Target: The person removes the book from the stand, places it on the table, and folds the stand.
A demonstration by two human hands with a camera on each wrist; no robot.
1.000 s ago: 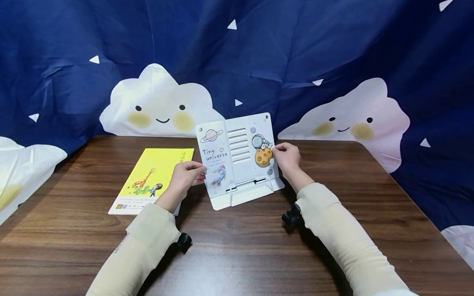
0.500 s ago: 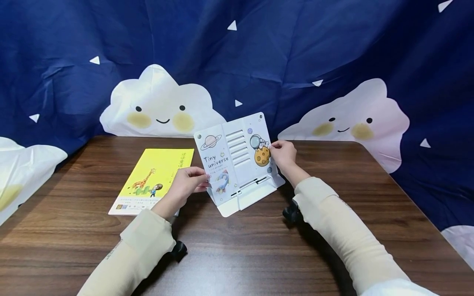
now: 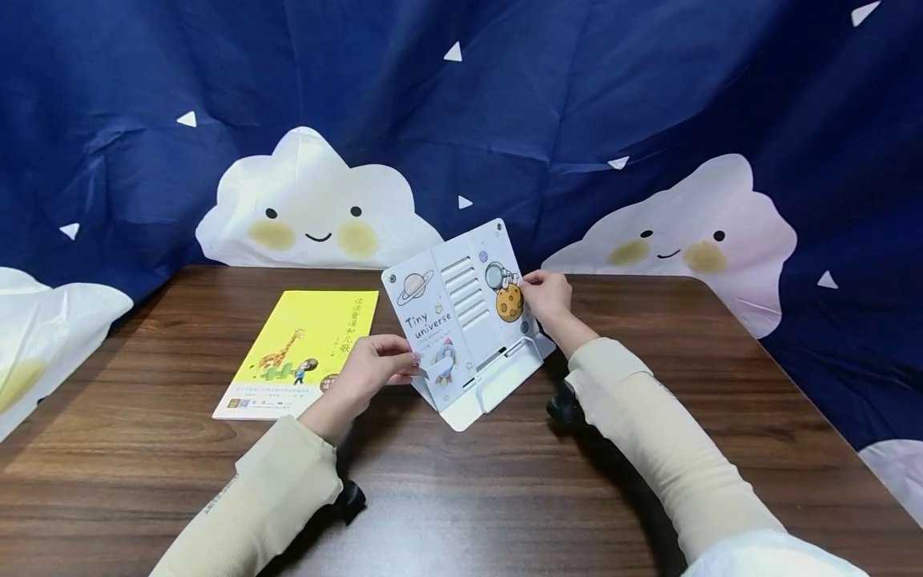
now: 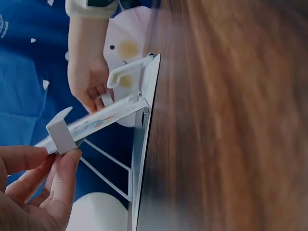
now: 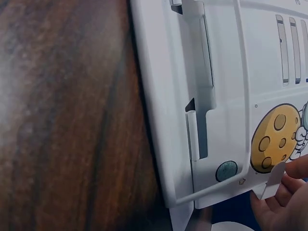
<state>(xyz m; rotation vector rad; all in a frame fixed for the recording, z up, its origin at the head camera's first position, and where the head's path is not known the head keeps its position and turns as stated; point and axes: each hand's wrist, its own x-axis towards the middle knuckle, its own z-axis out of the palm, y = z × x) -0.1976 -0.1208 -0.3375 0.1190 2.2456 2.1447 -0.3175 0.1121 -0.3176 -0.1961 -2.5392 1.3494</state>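
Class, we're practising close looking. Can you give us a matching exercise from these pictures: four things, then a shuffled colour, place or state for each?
Things
1. Book
2. Left grip
3. Right grip
4. Backdrop

Descriptions
a. Dark blue, with smiling clouds
b. Pinching the white stand on its astronaut side
c. Yellow, lying on the brown table
d. Pinching the white stand on its rocket side

Pairs: 1-c, 2-d, 3-b, 4-a

A yellow book (image 3: 303, 340) with a giraffe (image 3: 283, 352) cover lies toward the brown tabletop's (image 3: 461, 497) far-left corner; its lower print (image 3: 270, 393) is too small to read. Beyond the far edge hangs a navy backdrop (image 3: 497, 96) with smiling clouds (image 3: 317, 192).
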